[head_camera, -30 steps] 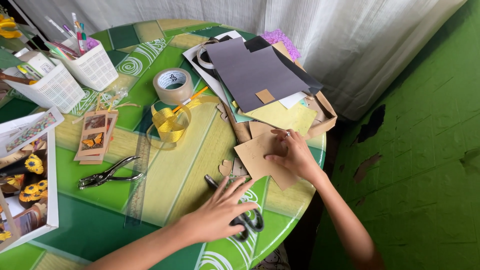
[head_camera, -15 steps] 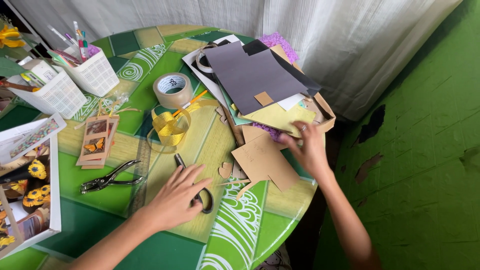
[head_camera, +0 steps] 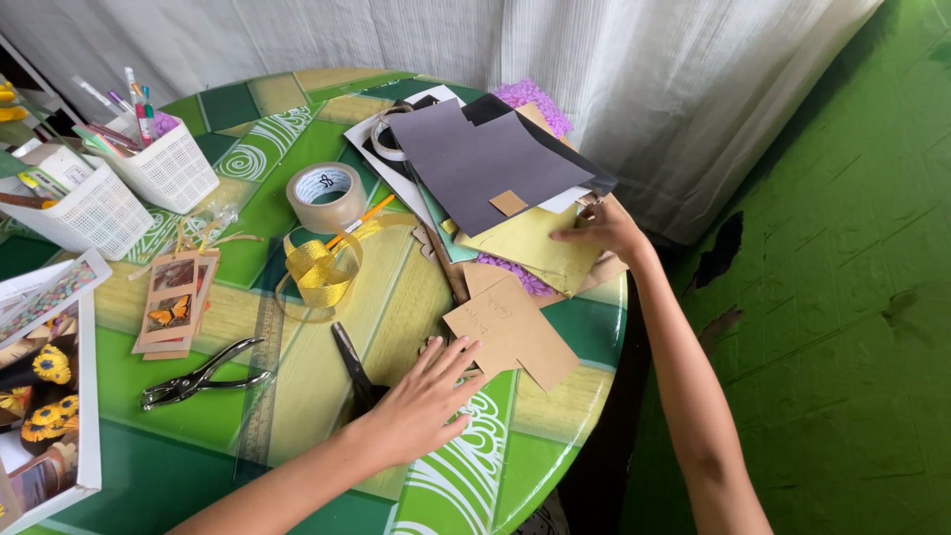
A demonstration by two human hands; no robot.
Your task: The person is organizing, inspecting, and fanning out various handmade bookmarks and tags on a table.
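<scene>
A: Left hand (head_camera: 421,401)?

B: Flat on the scissors (head_camera: 354,369), grip apart, fingers spread, near the counter's (head_camera: 149,436) front edge. Handles hidden under the palm, only the blades show, pointing toward the far edge. Fingertips just beside the brown cutout (head_camera: 512,329).

A: Right hand (head_camera: 606,229)?

B: At the right edge, fingers laid on the yellow sheet (head_camera: 530,246) at the bottom of the paper stack. Can't tell if it's pinching or just pressing. Grey sheet (head_camera: 485,160) lies on top w/ a small brown square on it.

A: What else?

B: Tape roll (head_camera: 325,195) and gold ribbon (head_camera: 317,269) mid-counter, ruler (head_camera: 263,381) and hole punch (head_camera: 198,376) left of the scissors (punch lies closed). Butterfly cards (head_camera: 176,307) further left, two white baskets (head_camera: 168,168) at the far left edge w/ pens.
</scene>
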